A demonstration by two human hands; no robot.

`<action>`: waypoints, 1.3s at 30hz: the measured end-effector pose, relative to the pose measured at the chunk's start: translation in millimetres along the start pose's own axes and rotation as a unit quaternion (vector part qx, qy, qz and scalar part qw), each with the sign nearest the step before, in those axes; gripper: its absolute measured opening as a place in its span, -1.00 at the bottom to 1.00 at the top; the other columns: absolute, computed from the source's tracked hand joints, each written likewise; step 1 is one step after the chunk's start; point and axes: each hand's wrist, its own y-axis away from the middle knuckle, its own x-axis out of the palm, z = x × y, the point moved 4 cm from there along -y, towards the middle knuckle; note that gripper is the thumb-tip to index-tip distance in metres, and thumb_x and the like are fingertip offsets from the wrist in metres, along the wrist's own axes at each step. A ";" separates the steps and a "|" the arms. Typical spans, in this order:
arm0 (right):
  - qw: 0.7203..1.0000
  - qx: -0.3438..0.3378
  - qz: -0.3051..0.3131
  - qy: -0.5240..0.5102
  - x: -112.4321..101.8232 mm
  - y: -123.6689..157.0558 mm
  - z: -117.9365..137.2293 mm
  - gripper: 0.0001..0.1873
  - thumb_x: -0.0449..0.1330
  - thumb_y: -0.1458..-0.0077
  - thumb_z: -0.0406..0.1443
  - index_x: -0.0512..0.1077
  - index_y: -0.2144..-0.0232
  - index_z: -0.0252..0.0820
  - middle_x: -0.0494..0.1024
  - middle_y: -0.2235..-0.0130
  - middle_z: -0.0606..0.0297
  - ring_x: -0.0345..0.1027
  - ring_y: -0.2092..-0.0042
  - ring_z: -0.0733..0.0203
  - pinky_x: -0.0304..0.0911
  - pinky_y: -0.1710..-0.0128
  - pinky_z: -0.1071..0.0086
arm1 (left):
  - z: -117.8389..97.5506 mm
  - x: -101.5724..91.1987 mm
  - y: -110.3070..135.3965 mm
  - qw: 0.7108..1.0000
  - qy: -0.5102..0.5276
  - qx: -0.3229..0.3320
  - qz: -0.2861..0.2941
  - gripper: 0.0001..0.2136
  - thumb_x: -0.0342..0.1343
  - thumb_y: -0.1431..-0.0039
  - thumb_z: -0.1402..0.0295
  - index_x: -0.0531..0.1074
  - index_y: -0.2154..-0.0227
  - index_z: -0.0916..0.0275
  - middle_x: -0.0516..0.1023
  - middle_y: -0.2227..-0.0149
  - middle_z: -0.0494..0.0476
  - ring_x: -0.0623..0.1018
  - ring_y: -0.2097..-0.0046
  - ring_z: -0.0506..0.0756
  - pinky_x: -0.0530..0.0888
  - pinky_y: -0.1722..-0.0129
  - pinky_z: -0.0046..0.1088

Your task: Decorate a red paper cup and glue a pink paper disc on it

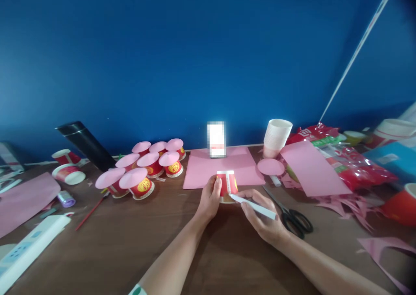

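Observation:
A red paper cup point(224, 184) with a white stripe and a yellow patch is held upside down in front of me. My left hand point(209, 198) is closed around its left side, the thumb lying along the wall. My right hand point(264, 219) grips a white pen-shaped tool point(260, 208), which looks like a marker or glue pen. Its tip is at the lower part of the cup's stripe; whether it touches, I cannot tell. Just right of that hand lie black-handled scissors point(295, 221). Pink paper sheets point(198, 169) lie behind the cup.
Several upturned red cups with pink paper discs point(147, 159) stand at left, near a black flask point(86, 143) and a red brush point(92, 210). A white power strip point(29, 247) lies front left. Stacked paper cups point(276, 134), a pink disc point(271, 167) and paper scraps point(344, 210) are at right.

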 end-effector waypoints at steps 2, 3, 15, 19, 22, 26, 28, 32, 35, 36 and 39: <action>1.000 0.008 -0.001 -0.010 -0.4 0.8 -1.3 -0.84 0.06 -0.11 -0.28 0.37 0.25 -0.18 0.48 0.37 0.26 0.37 0.37 0.23 0.30 0.37 0.42 | 1.5 0.3 -0.3 1.000 0.012 -0.011 -0.003 -0.66 -0.16 -0.20 0.15 0.38 0.19 0.28 0.51 0.28 0.13 0.47 0.22 0.09 0.37 0.18 -0.40; 1.000 0.009 -0.005 -0.013 -0.9 1.2 -1.8 -0.84 0.06 -0.11 -0.28 0.36 0.24 -0.18 0.48 0.37 0.26 0.37 0.36 0.22 0.30 0.37 0.42 | 2.3 0.4 -0.3 1.000 0.018 -0.016 -0.005 -0.66 -0.15 -0.20 0.15 0.37 0.18 0.27 0.51 0.27 0.13 0.47 0.21 0.09 0.37 0.17 -0.40; 0.996 -0.075 -0.033 0.034 -0.1 6.0 1.8 -0.85 0.04 -0.12 -0.34 0.34 0.23 -0.13 0.45 0.33 0.23 0.35 0.31 0.18 0.30 0.31 0.36 | 6.6 -0.6 -1.0 0.996 0.076 -0.020 -0.030 -0.69 -0.06 -0.14 0.13 0.36 0.21 0.25 0.49 0.30 0.11 0.46 0.25 0.06 0.39 0.23 -0.44; 0.993 -0.092 -0.041 0.059 -0.6 6.0 5.2 -0.83 0.07 -0.09 -0.35 0.34 0.22 -0.12 0.45 0.34 0.22 0.34 0.33 0.18 0.30 0.33 0.33 | 5.4 -0.3 -0.6 0.997 0.072 -0.008 -0.020 -0.69 -0.09 -0.17 0.14 0.36 0.22 0.27 0.48 0.32 0.11 0.45 0.28 0.05 0.39 0.26 -0.46; 0.992 -0.099 -0.038 0.069 -0.8 5.9 7.4 -0.84 0.07 -0.08 -0.34 0.35 0.23 -0.11 0.45 0.36 0.23 0.33 0.36 0.18 0.29 0.35 0.33 | 5.4 -0.8 -0.3 0.999 0.044 -0.010 -0.019 -0.67 -0.11 -0.17 0.12 0.39 0.28 0.28 0.48 0.36 0.10 0.44 0.31 0.05 0.38 0.29 -0.48; 0.993 -0.089 -0.036 0.071 -0.6 4.3 9.4 -0.83 0.06 -0.08 -0.33 0.36 0.23 -0.10 0.45 0.36 0.23 0.35 0.35 0.17 0.30 0.34 0.32 | 6.4 -1.1 -1.3 0.999 0.041 -0.011 -0.019 -0.67 -0.11 -0.17 0.12 0.39 0.25 0.27 0.48 0.33 0.10 0.44 0.28 0.06 0.38 0.26 -0.47; 0.993 -0.088 -0.034 0.072 -0.2 3.6 10.6 -0.82 0.07 -0.08 -0.33 0.36 0.22 -0.11 0.45 0.34 0.23 0.35 0.34 0.17 0.29 0.33 0.32 | 5.1 -1.2 -0.9 0.999 0.041 -0.002 -0.023 -0.68 -0.10 -0.17 0.13 0.39 0.26 0.26 0.49 0.33 0.09 0.44 0.28 0.06 0.38 0.27 -0.47; 0.993 -0.087 -0.039 0.063 0.7 3.0 8.6 -0.87 0.08 -0.08 -0.37 0.34 0.28 -0.13 0.43 0.38 0.26 0.34 0.37 0.20 0.29 0.35 0.36 | 4.0 -0.6 0.1 0.998 0.057 -0.006 -0.030 -0.71 -0.09 -0.17 0.14 0.39 0.32 0.25 0.47 0.39 0.07 0.44 0.33 0.05 0.37 0.32 -0.48; 0.993 -0.092 -0.062 0.045 0.9 4.7 4.4 -0.84 0.07 -0.09 -0.38 0.33 0.23 -0.12 0.44 0.33 0.25 0.35 0.33 0.19 0.29 0.31 0.36 | 4.3 -1.0 0.1 0.997 0.065 -0.003 -0.034 -0.71 -0.09 -0.17 0.15 0.40 0.31 0.26 0.48 0.37 0.09 0.44 0.32 0.06 0.38 0.31 -0.45; 0.993 -0.092 -0.066 0.039 1.3 5.9 3.1 -0.82 0.07 -0.09 -0.39 0.33 0.21 -0.12 0.44 0.31 0.25 0.36 0.31 0.18 0.29 0.30 0.35 | 4.6 -0.8 0.4 0.997 0.070 0.001 -0.030 -0.71 -0.10 -0.17 0.15 0.39 0.29 0.26 0.48 0.36 0.10 0.44 0.31 0.06 0.39 0.30 -0.45; 0.992 -0.099 -0.066 0.030 2.5 9.7 2.2 -0.76 0.08 -0.08 -0.41 0.33 0.17 -0.11 0.45 0.29 0.24 0.36 0.28 0.17 0.29 0.27 0.32 | 6.6 0.1 1.1 0.997 0.081 0.003 -0.015 -0.70 -0.10 -0.18 0.14 0.38 0.27 0.25 0.48 0.35 0.11 0.45 0.31 0.07 0.39 0.30 -0.44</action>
